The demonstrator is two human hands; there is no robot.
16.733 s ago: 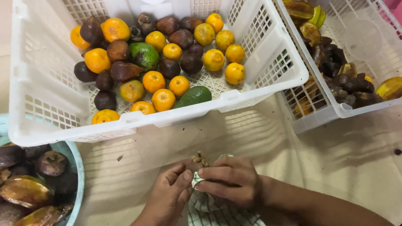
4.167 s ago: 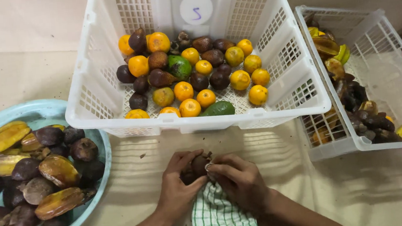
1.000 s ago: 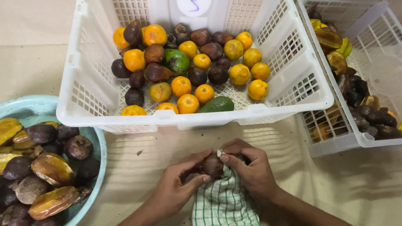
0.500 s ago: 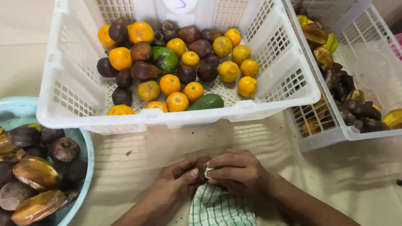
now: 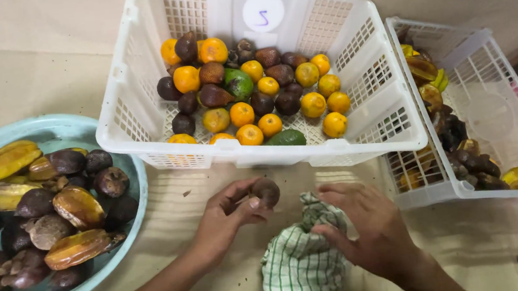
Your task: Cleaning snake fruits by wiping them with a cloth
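Your left hand now pinches the dark round fruit alone at lower centre of the frame, lifted clear of the green checked cloth, which your right hand has stopped rubbing with and merely clutches.

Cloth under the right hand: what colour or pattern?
The cloth is a green-and-white check, bunched under the right hand. Head view shows it best.
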